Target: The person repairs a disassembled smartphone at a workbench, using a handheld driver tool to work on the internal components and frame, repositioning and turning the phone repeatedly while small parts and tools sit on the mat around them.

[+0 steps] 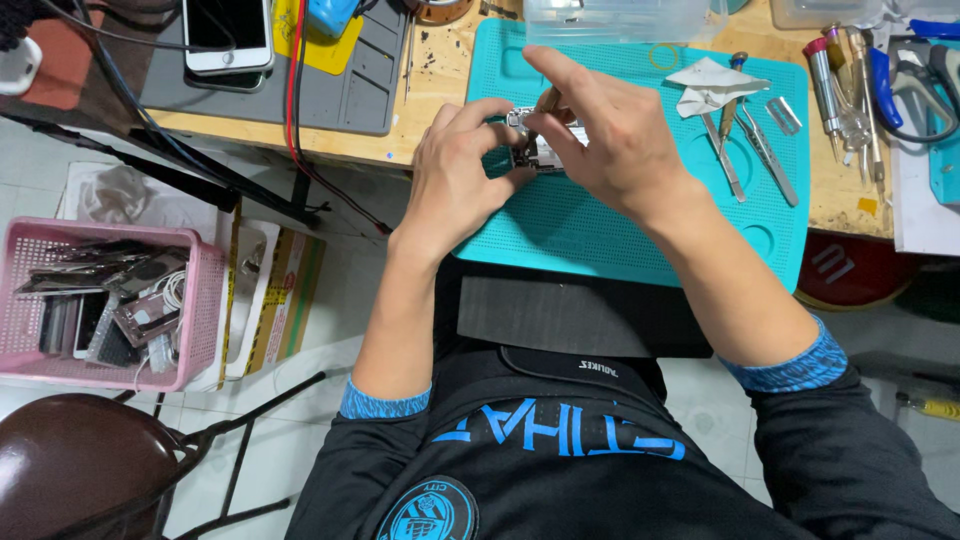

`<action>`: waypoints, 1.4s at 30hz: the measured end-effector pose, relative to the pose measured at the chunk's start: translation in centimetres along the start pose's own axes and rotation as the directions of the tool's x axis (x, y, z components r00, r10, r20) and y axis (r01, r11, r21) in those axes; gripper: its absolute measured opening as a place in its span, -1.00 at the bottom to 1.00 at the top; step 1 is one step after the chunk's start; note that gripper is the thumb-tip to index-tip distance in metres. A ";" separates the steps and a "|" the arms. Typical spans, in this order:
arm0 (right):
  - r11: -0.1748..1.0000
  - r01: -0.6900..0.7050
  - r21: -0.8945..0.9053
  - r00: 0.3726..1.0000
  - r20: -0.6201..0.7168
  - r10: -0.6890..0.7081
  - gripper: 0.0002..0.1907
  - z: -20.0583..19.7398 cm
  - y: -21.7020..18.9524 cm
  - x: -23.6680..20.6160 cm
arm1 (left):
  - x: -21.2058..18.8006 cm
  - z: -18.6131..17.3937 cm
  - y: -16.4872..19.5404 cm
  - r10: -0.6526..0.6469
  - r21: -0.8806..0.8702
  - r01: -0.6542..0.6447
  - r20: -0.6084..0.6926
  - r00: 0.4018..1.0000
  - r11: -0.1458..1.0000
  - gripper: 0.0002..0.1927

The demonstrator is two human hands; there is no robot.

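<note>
1. Teal work mat, pimpled, lying on the wooden table; we take it as the landmark for every entry below.
2. Small metal part, silver and dark, apparently a piece of phone hardware: held just above the mat's upper middle, between both hands, mostly hidden by fingers.
3. Left hand: its grip is closed around the part's left edge, thumb and fingers curled, steadying it.
4. Right hand: its grip is pinched shut on a thin brownish tool whose tip meets the part from above; index finger stretched out toward the mat's far edge.
5. Tweezers and a white wipe: lying loose on the mat's right part, well apart from the hands.
6. Screwdrivers: on the table just right of the mat.
7. Smartphone: face up on a grey tray, well left of the mat.
8. Pink basket of phone scrap: on the floor, below and far left of the mat.
9. Step in hand, as we judge it: fine work on the held part with the tool tip, prying or loosening. The next move calls for a steady left hold and light, exact pressure from the right.
</note>
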State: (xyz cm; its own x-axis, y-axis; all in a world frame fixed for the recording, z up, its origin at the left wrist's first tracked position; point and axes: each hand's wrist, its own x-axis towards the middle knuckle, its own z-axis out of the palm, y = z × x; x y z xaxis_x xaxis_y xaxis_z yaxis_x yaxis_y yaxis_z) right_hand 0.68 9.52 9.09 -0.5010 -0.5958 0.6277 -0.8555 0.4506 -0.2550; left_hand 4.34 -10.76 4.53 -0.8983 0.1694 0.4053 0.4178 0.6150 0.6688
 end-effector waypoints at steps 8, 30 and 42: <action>0.987 0.062 -0.146 0.997 -0.037 -0.068 -0.39 0.0 -0.2 -0.4 | -0.1 -0.1 0.6 -0.010 -0.015 0.010 0.003 1.000 1.000 -0.71; 0.908 -0.243 0.342 0.967 0.015 0.253 -0.71 1.5 0.0 -1.9 | -0.2 -0.1 0.9 0.006 -0.015 -0.005 0.022 1.000 1.000 -0.73; 0.626 -0.395 0.673 0.876 0.072 0.476 -0.70 3.1 1.6 -3.2 | -0.2 0.0 0.6 -0.009 -0.038 0.010 0.018 1.000 0.999 -0.70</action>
State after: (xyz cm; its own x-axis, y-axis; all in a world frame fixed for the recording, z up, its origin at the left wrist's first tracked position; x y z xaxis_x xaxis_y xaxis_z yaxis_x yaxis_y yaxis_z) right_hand 0.50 10.10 4.32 -0.8558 -0.3558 0.3755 -0.4252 0.0704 -0.9023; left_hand 4.82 -10.42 4.85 -0.9044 0.1773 0.3880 0.4137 0.5869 0.6960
